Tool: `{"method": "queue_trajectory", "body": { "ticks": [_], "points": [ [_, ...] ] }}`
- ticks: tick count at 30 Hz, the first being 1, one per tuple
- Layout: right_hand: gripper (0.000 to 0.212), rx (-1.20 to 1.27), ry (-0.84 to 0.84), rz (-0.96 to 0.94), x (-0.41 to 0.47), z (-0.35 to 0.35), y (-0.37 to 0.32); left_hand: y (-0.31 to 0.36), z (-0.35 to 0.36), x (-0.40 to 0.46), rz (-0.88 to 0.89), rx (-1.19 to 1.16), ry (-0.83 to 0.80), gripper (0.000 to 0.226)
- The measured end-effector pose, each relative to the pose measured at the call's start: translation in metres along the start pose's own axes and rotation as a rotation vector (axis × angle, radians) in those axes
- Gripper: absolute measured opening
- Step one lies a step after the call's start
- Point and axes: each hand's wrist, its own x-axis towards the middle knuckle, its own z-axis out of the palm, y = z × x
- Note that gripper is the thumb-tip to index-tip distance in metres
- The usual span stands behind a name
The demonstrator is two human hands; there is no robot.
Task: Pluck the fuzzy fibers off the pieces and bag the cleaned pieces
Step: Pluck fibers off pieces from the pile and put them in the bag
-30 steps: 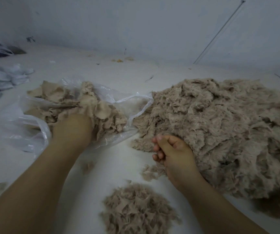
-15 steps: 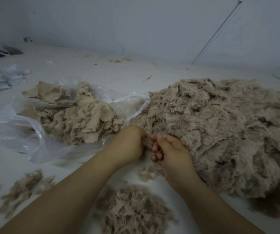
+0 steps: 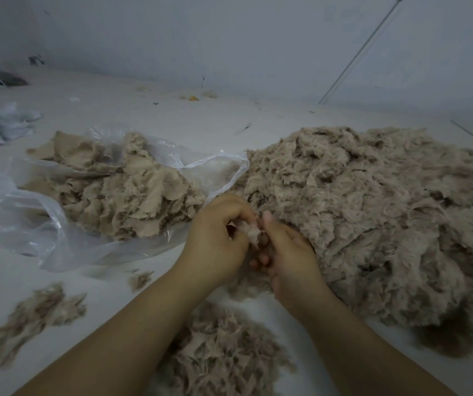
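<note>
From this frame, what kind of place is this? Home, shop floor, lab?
Probably a small piecework workshop, not a lab. A big heap of fuzzy beige fabric scraps lies on a plain white work surface, a clear plastic bag holds smoother pieces, and both hands pinch one small fuzzy piece.

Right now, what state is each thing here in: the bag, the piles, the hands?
Clear plastic bag: lying open, holding smooth beige pieces.
Big fuzzy beige heap: loose on the white table.
Small fuzzy piece: pinched between both hands.
Left hand: grips the piece.
Right hand: grips the piece.
Scattered fibre tufts: loose on the table.
</note>
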Motion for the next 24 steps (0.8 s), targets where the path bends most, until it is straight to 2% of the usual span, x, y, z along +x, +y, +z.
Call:
{"method": "queue_trajectory", "body": {
  "ticks": [4, 10, 15, 20, 24],
  "points": [
    [0.043, -0.069, 0.002, -0.037, -0.001, 0.001, 0.001, 0.006, -0.009, -0.003, -0.126, -0.289, 0.099, 0.020],
    [0.024, -0.020, 0.046, -0.013, -0.004, 0.002, 0.001, -0.011, -0.014, 0.000, -0.314, -0.302, 0.331, 0.023],
    [0.024, 0.012, 0.085, -0.005, -0.003, 0.003, 0.001, -0.017, -0.018, 0.003, -0.312, -0.276, 0.452, 0.028],
    [0.011, 0.023, 0.087, -0.006, -0.004, 0.002, 0.001, -0.015, -0.017, 0.001, -0.318, -0.308, 0.343, 0.026],
    [0.016, 0.019, 0.002, -0.010, -0.004, -0.001, -0.001, -0.008, -0.010, -0.002, -0.298, -0.431, 0.178, 0.028]
  ]
}}
